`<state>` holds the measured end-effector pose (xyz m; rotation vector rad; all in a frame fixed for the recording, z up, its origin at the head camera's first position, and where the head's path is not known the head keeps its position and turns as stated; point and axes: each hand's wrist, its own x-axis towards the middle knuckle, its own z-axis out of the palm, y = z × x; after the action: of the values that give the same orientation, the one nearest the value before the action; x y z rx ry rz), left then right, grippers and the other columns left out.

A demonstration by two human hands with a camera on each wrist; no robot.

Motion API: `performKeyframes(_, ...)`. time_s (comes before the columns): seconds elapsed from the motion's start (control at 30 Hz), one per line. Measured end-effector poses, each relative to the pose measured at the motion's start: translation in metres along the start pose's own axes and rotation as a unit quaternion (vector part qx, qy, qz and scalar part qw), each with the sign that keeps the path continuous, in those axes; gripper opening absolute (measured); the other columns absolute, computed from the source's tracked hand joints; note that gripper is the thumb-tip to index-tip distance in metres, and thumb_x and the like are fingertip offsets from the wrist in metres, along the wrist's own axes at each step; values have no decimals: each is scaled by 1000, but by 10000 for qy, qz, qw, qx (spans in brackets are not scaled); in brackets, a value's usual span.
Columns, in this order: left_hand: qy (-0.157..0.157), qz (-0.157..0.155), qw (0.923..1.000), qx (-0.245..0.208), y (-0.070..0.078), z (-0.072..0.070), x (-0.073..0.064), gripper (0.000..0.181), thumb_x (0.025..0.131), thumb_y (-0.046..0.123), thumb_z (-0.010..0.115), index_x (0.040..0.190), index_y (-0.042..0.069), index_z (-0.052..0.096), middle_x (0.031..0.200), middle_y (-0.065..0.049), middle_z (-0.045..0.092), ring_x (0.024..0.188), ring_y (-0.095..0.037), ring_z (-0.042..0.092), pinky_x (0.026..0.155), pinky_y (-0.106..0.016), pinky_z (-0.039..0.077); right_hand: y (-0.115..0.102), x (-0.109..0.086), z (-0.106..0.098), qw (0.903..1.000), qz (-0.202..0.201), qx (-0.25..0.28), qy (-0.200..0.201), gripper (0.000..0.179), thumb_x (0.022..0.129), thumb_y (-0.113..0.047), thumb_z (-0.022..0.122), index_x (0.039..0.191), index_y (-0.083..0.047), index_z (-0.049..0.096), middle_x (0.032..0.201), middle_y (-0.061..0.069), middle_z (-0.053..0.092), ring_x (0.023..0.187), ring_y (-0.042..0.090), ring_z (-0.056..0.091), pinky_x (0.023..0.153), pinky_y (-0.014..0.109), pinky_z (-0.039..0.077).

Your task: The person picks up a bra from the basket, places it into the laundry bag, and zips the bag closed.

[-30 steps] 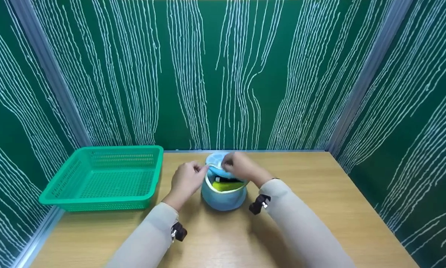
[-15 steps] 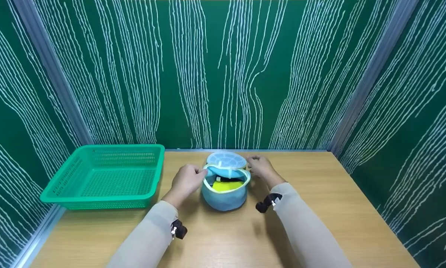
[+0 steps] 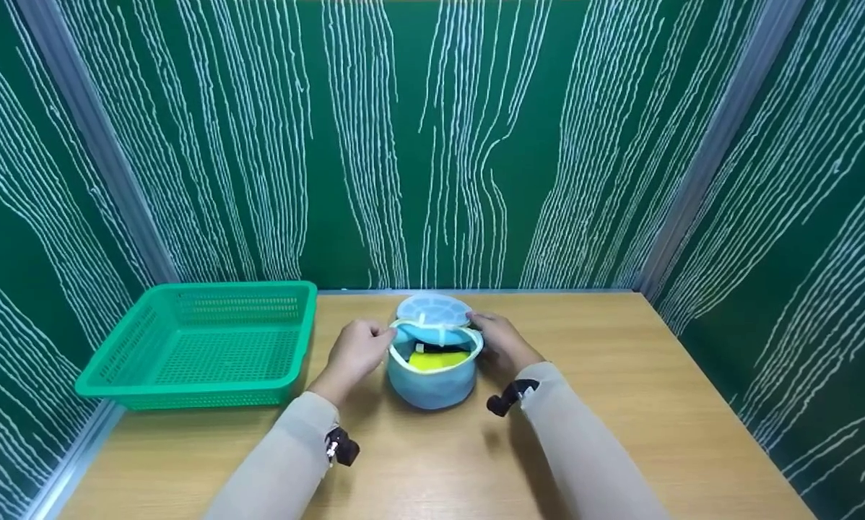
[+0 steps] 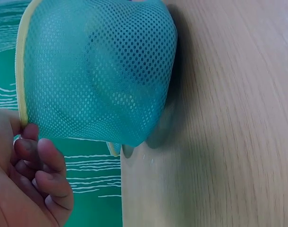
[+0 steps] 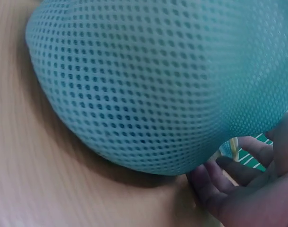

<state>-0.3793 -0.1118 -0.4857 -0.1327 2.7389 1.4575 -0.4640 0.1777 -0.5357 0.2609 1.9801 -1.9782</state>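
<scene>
A round blue mesh bag (image 3: 432,386) with a pale yellow zip edge stands on the table. Its round lid (image 3: 434,309) is folded back toward the wall. Through the mouth show a bright yellow thing (image 3: 438,360) and a black thing with a white end (image 3: 447,348). My left hand (image 3: 357,350) pinches the left side of the rim; in the left wrist view its thumb and forefinger meet at the yellow edging (image 4: 22,90). My right hand (image 3: 501,343) holds the right rear side near the lid's hinge, with several fingers (image 5: 236,170) reaching behind the mesh.
A green plastic basket (image 3: 295,368) with slotted walls stands at the left of the wooden table (image 3: 620,419). Green walls (image 3: 533,144) with white wavy lines close in the back and both sides. Dark wrist cameras (image 3: 342,446) stick out from the sleeves.
My right hand has left the top of the lid, moved right and come down to the bag's right rear side. The lid now lies further back. My left hand keeps its place on the rim.
</scene>
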Motion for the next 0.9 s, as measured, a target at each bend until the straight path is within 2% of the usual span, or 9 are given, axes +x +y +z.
performKeyframes(0.17, 26, -20, 10000, -27, -1, -1, -2, 44, 115, 39, 65, 77, 18, 66, 75, 0, 57, 74, -20, 57, 63, -32, 43, -2, 0, 0, 9991, -188, 389, -17, 54, 121, -29, 57, 167, -1, 52, 165, 15, 59, 157, 28, 52, 137, 45, 39)
performKeyframes(0.4, 117, 72, 9999, 81, -2, -1, -4, 46, 113, 36, 66, 71, 18, 63, 72, 1, 56, 73, -19, 55, 62, -32, 41, -6, -1, -2, 9952, -624, 753, 66, 58, 119, -25, 61, 166, 7, 48, 167, 23, 59, 161, 33, 54, 135, 44, 41)
performKeyframes(0.5, 133, 42, 9998, 140, -2, -2, -4, 47, 113, 36, 67, 70, 18, 63, 72, 2, 54, 73, -19, 54, 63, -32, 40, -9, -3, -2, 9928, -689, 967, 166, 52, 117, -21, 66, 159, 6, 57, 160, 22, 66, 157, 32, 58, 133, 44, 45)
performKeyframes(0.6, 138, -62, 9998, 122, -1, -3, -5, 46, 114, 37, 67, 72, 17, 64, 73, 1, 54, 74, -20, 54, 63, -32, 40, -12, -5, 1, 9896, -656, 1256, 241, 42, 112, -17, 74, 148, 3, 67, 145, 17, 75, 147, 31, 64, 131, 45, 48)
performKeyframes(0.67, 137, -108, 9998, 107, -1, -3, -6, 46, 114, 37, 67, 73, 17, 65, 74, 1, 55, 74, -20, 54, 64, -32, 41, -15, -7, 2, 9894, -608, 1267, 366, 34, 110, -19, 78, 138, -1, 72, 133, 11, 80, 138, 28, 69, 129, 46, 50)
performKeyframes(0.77, 137, -115, 9998, 101, -2, -3, -6, 45, 114, 37, 66, 75, 17, 66, 75, 0, 55, 75, -20, 54, 64, -32, 41, -19, -10, 3, 9918, -509, 1008, 593, 28, 107, -25, 83, 127, -7, 77, 123, 7, 83, 124, 24, 75, 126, 48, 53)
performKeyframes(0.9, 141, -141, 9997, 130, -2, -3, -5, 43, 114, 38, 66, 75, 17, 66, 74, 0, 55, 75, -20, 55, 64, -32, 42, -23, -11, 3, 9937, -534, 678, 713, 33, 106, -27, 85, 131, -9, 75, 129, 8, 81, 121, 23, 75, 124, 49, 55)
